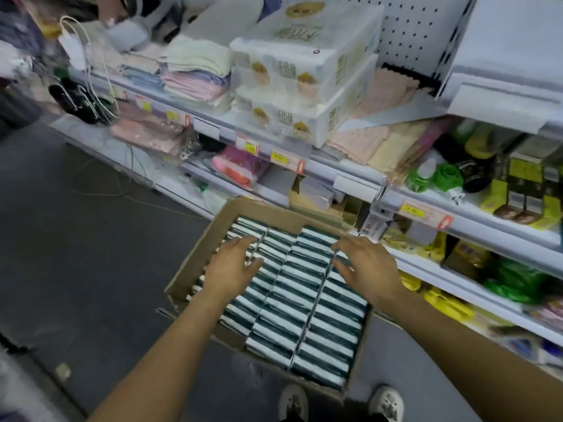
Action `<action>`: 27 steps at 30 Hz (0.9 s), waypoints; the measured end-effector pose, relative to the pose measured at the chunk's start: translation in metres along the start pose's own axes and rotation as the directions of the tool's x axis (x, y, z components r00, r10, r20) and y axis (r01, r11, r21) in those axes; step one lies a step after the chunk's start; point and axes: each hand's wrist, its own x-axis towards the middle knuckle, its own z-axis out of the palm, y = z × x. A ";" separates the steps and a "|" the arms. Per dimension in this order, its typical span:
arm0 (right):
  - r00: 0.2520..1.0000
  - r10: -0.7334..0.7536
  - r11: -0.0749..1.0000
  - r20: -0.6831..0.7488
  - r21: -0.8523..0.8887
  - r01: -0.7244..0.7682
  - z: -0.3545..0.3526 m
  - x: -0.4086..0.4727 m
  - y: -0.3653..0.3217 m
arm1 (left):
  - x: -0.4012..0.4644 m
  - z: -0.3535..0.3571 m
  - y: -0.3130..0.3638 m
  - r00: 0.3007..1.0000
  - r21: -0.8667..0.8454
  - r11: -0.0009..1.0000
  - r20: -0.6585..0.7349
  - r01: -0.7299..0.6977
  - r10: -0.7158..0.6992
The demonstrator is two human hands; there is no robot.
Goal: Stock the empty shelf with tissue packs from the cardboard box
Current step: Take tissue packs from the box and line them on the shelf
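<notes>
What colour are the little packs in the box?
The tissue packs are dark green and white, making stripes across the cardboard box. The head view shows them best.

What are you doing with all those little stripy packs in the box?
A person is standing in a shop aisle, reaching both hands into an open cardboard box on the floor. The box is packed full with rows of green-and-white tissue packs. The left hand and right hand are spread over the top of the packs, not yet lifting any. The shelves beside the box hold towels and other goods.
</notes>
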 end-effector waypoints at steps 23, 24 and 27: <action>0.936 0.098 0.974 0.338 -0.224 -0.021 0.142 0.052 -0.003 | 0.052 0.142 -0.032 0.942 0.107 0.985 0.321 -0.135 0.094; 0.934 0.092 0.973 0.346 -0.232 -0.010 0.142 0.052 -0.004 | 0.056 0.140 -0.031 0.937 0.150 0.977 0.338 -0.152 0.094; 0.919 0.106 0.961 0.380 -0.276 0.004 0.145 0.054 -0.004 | 0.062 0.140 -0.025 0.924 0.226 0.958 0.374 -0.176 0.082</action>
